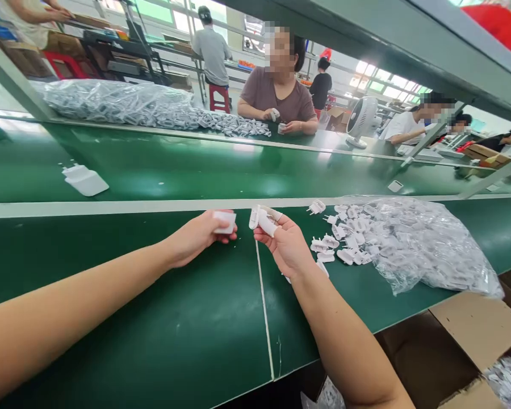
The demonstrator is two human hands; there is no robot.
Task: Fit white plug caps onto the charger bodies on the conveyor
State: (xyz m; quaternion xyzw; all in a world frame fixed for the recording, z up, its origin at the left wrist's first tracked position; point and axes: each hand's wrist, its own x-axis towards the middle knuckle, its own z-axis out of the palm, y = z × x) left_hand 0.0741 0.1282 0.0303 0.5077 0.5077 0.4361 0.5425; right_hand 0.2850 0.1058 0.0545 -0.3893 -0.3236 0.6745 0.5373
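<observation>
My left hand (215,230) is closed round a white plastic charger housing (225,222), its flat face turned up. Just to the right, my right hand (283,236) pinches a small white plug piece (254,217) between thumb and fingers, with white covers on some fingertips. A narrow gap separates the two parts. Loose white plug pieces (323,244) with pins lie beside my right hand. They spill from a clear plastic bag (434,244) full of similar pieces.
On the green conveyor belt (196,176) beyond a pale rail lie a white charger (85,180) and a small white part (395,186). A co-worker (279,94) sits opposite near another bag (119,102). Cardboard boxes (481,324) stand below at right. A slanted frame (366,45) crosses overhead.
</observation>
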